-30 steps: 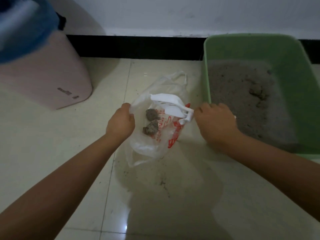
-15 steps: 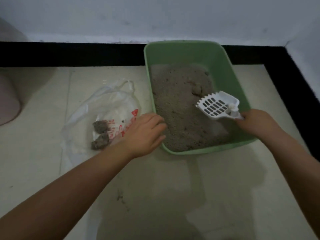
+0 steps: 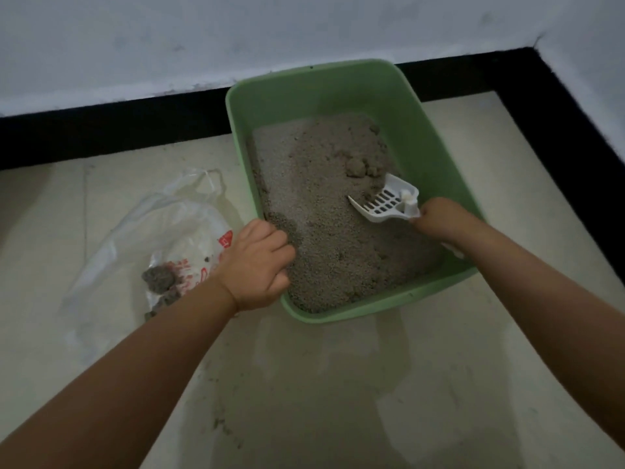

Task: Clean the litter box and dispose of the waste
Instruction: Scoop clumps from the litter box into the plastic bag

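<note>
A green litter box (image 3: pixel 436 130) filled with grey litter (image 3: pixel 321 214) stands on the tiled floor against the wall. My right hand (image 3: pixel 439 220) is shut on the handle of a white slotted scoop (image 3: pixel 385 203), whose front edge digs into the litter just below a clump (image 3: pixel 360 167). My left hand (image 3: pixel 257 262) grips the box's near left rim, fingers curled inside. A clear plastic bag (image 3: pixel 162 231) with red print lies open on the floor to the left, holding dark waste clumps (image 3: pixel 159 277).
A white wall with a black skirting (image 3: pixel 101 137) runs behind the box and turns down the right side (image 3: pixel 575 137). Litter crumbs (image 3: pixel 220 424) and damp smears mark the tiles in front of me.
My right hand has lowered the scoop into the litter near the clump. My left hand has moved from beside the bag onto the box's left rim. The view has shifted slightly.
</note>
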Tool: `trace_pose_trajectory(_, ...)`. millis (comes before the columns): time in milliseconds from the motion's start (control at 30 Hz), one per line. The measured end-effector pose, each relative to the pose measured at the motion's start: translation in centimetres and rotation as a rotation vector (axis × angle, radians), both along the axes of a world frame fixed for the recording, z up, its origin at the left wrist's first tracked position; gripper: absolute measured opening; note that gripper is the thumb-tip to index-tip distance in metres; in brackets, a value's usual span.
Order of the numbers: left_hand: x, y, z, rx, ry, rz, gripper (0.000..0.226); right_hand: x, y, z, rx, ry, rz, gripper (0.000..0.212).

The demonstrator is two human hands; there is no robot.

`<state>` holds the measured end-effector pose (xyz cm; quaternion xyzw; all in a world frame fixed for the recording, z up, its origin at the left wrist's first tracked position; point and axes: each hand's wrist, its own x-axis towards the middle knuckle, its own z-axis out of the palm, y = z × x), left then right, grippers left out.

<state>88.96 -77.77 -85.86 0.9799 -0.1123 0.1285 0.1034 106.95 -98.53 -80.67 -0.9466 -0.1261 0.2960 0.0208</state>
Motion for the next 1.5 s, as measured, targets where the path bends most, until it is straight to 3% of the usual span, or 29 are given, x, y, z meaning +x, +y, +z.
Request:
trace_pose_trajectory(367, 0.3, -0.3, -0.5, -0.016, 0.010, 0.037, 0.028, 1.4, 0.8, -3.4, 0.232, -0.153, 0.077, 0.032)
trace_pose_trajectory(600, 0.5, -0.7, -0.3, -0.027, 0.000, 0.099, 0.028, 1.1, 0.4, -3.4, 0.359, -0.225, 0.018, 0.030)
trace_pose_trajectory(733, 0.5, -0.7, -0.2, 0.005, -0.008, 0.111, 0.031, 0.8, 0.3, -2.7, 0.311, -0.280, 0.013, 0.027)
trace_pose_trajectory(967, 0.4, -0.8, -0.2, -0.002, -0.042, 0.127, 0.031, -0.4, -0.4, -1.6, 0.478, -0.214, -0.034, 0.025)
trace_pose_trajectory(1100, 0.3, -0.8, -0.1, -0.012, -0.042, 0.135, 0.031, -1.6, 0.4, -1.6, 0.537, -0.187, 0.011, 0.010)
trace_pose_trajectory(1200, 0.2, -0.8, 0.0, -0.016, -0.040, 0.139, 0.030, -2.1, 1.2, -1.7, 0.588, -0.184, 0.007, 0.019)
trace_pose_trajectory(1500, 0.3, -0.9, 0.6, 0.049, 0.002, 0.146, 0.031, -2.6, 0.9, -1.8, 0.476, -0.179, 0.053, 0.028)
